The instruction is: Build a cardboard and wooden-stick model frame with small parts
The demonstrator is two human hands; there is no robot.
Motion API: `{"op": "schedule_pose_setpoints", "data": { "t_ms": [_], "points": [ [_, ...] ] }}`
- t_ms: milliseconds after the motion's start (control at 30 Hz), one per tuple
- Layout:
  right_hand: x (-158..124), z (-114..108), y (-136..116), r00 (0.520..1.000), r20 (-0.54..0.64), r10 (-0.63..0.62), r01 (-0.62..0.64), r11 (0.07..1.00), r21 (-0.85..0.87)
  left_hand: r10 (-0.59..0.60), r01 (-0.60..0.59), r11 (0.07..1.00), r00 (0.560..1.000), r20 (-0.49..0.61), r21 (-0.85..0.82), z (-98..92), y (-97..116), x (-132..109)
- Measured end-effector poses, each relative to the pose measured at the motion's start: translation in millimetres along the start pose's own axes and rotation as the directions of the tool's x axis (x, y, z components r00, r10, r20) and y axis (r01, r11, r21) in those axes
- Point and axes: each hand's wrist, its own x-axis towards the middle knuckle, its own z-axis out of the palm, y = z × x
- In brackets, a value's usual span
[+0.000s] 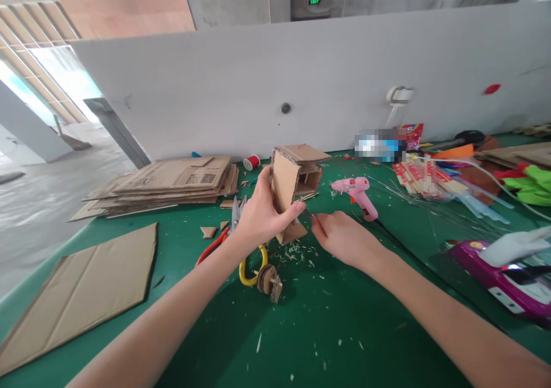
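My left hand (267, 216) grips a small cardboard box structure (287, 175) from its left side, thumb along the lower edge. The piece is tilted and has an open, partly framed right side. My right hand (333, 234) is closed in a pinch just right of its lower part. Something thin and dark shows at its fingertips, too small to name. Under my left wrist lie scissors (248, 270) with red and yellow handles, partly hidden. Close to them is a small piece of stacked cardboard discs (269, 280) on a stick.
A pink glue gun (357, 193) lies right of the cardboard, its cord trailing right. Flat cardboard sheets (181, 178) are stacked at back left; another sheet (94, 290) lies nearer. A thread spool (252, 162), wrapped sticks (424, 178) and a purple device (495, 273) surround the work area.
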Motion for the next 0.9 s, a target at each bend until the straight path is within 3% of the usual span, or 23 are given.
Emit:
{"op": "schedule_pose_setpoints", "data": {
  "t_ms": [133, 267, 433, 567, 767, 900],
  "points": [
    [6.3, -3.5, -8.4, 0.999, -0.036, 0.039, -0.041, 0.997, -0.059, -0.056, 0.055, 0.994, 0.998, 0.006, 0.091, -1.5, 4.2, 0.0],
    [13.2, -9.8, -17.2, 0.993, -0.009, 0.115, -0.115, 0.987, -0.113, -0.033, 0.037, 0.992, 0.999, -0.039, 0.118, -1.6, 6.5, 0.8],
    [15.3, -15.1, -22.7, 0.981, 0.09, 0.17, -0.162, 0.983, -0.089, 0.083, -0.08, 0.986, 0.996, 0.013, -0.148, 2.5, -2.8, 0.3],
    [14.9, -15.4, -20.4, 0.98, 0.093, 0.173, -0.162, 0.98, -0.115, 0.101, -0.063, 0.916, 0.992, 0.076, -0.396, 6.8, -8.8, -2.1],
    [15.6, -9.3, -3.9, 0.996, 0.046, 0.081, -0.076, 0.993, -0.094, 0.048, -0.006, 0.862, 0.997, 0.069, -0.508, 0.4, -13.9, 2.9],
    [16.8, -4.8, 1.4, 0.998, 0.044, 0.052, -0.05, 0.997, -0.059, 0.031, 0.085, 0.843, 0.978, 0.205, -0.531, -0.9, -14.7, 6.4]
  ]
}}
